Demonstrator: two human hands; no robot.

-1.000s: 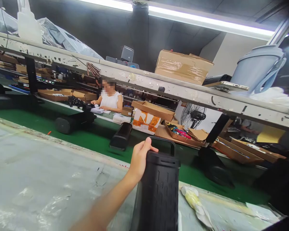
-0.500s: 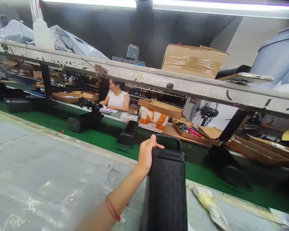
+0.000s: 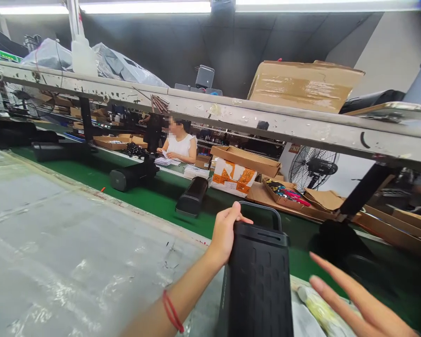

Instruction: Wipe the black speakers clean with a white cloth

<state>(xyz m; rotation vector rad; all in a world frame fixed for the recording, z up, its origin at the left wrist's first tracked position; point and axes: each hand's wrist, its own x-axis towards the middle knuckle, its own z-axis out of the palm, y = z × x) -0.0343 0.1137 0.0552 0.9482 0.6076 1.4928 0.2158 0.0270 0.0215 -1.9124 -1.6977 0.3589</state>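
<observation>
A black box-shaped speaker with a ridged face and a carrying handle at its far end stands in front of me, its lower part cut off by the frame. My left hand, with a red string on the wrist, is closed on the upper left corner of the speaker by the handle. To the right, my right hand is slightly blurred, its fingers stretched out and apart from the speaker. Beneath that hand lies a yellowish-white wrapped roll on the bench.
Along the green conveyor belt lie more black speakers. A plastic-covered bench spreads to the left. A shelf beam crosses above, bearing a cardboard box. Beyond the belt sit a person, open cartons and a fan.
My right hand has come into view from the lower right. The view has turned a little left, so my left hand and the speaker appear further right. The left grip is unchanged.
</observation>
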